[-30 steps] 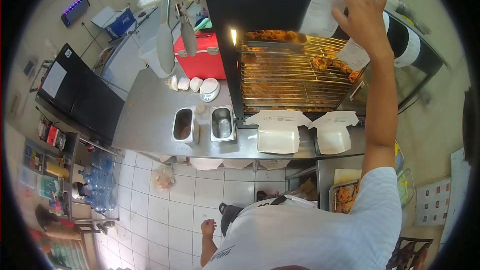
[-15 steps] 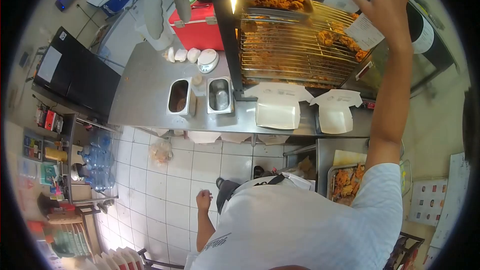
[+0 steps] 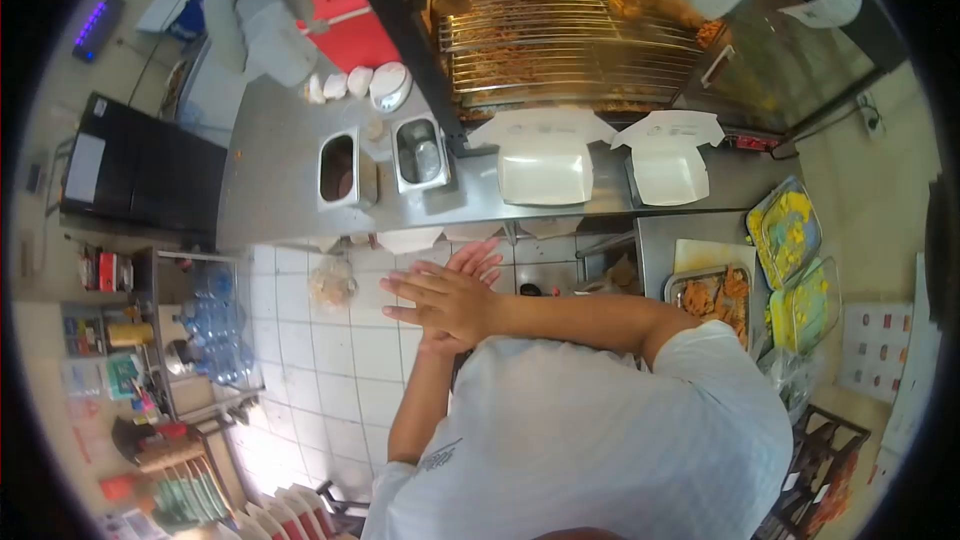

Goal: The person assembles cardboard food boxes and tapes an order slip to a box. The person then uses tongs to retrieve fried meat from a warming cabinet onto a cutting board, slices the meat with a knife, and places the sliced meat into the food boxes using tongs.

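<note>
My two hands are pressed together in front of my chest, above the tiled floor. My right hand (image 3: 452, 302) lies across the left one with its fingers stretched out to the left. Behind it my left hand (image 3: 474, 261) shows its spread fingertips, while its palm is mostly covered. No object shows in either hand. Beyond them on the steel counter stand two open paper boxes, the larger box (image 3: 545, 176) and the smaller box (image 3: 669, 174). Both have raised lids and bare insides. The heated cabinet (image 3: 560, 60) behind them holds fried pieces on wire racks.
Two steel containers, the left container (image 3: 342, 172) and the right container (image 3: 420, 153), sit on the counter (image 3: 265, 170). A red cooler box (image 3: 350, 35) stands farther back. On my right is a tray (image 3: 712, 278) of fried chicken. A plastic bag (image 3: 331, 283) lies on the floor.
My right hand has come down from the paper slips at the top of the cabinet and now rests on my left hand. The left hand has risen from my side. The view has shifted.
</note>
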Motion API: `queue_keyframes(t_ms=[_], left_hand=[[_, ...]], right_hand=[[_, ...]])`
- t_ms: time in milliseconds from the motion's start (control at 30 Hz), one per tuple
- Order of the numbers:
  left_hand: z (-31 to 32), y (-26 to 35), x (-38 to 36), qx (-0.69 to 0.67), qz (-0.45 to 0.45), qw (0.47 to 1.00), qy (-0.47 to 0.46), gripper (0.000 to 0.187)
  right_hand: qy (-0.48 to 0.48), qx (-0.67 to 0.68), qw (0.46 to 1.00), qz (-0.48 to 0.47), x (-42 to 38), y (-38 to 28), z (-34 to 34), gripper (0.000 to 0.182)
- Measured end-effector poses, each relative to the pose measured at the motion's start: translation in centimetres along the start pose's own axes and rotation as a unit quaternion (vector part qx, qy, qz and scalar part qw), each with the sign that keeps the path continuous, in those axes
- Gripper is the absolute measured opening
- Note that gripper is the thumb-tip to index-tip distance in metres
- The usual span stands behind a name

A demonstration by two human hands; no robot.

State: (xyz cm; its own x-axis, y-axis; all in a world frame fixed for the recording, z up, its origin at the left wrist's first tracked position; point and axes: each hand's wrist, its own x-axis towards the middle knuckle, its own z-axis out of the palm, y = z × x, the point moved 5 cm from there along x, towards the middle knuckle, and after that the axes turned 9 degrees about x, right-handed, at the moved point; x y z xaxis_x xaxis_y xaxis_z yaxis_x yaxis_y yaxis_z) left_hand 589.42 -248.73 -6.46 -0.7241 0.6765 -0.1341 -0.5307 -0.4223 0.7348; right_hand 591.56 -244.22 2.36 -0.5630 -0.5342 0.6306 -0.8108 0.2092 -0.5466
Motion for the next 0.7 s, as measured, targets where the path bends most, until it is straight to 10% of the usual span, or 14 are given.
queue_keyframes(t_ms=[167,400,467,633,700], left_hand=[[4.1,1.1,-0.8,0.105,0.024,0.994,-0.001,0.102],[12.9,8.4,-3.2,0.27,0.202,0.94,-0.061,0.117],[14.0,9.8,-4.1,0.318,0.252,0.894,-0.189,0.113],[15.0,7.7,-2.6,0.706,0.353,0.614,-0.008,0.087],[14.3,6.4,-5.0,0.62,0.468,0.629,-0.029,0.076]], right_hand=[[0.115,-0.035,0.979,-0.162,-3.4,0.1,-0.3,0.063],[0.237,-0.004,0.971,-0.011,-4.2,4.4,-4.2,0.078],[0.247,0.089,0.945,0.196,-4.1,6.1,-5.5,0.092],[0.387,0.389,0.835,0.046,0.4,-0.4,-7.8,0.091],[0.37,0.413,0.83,-0.055,1.7,-3.7,-7.9,0.09]])
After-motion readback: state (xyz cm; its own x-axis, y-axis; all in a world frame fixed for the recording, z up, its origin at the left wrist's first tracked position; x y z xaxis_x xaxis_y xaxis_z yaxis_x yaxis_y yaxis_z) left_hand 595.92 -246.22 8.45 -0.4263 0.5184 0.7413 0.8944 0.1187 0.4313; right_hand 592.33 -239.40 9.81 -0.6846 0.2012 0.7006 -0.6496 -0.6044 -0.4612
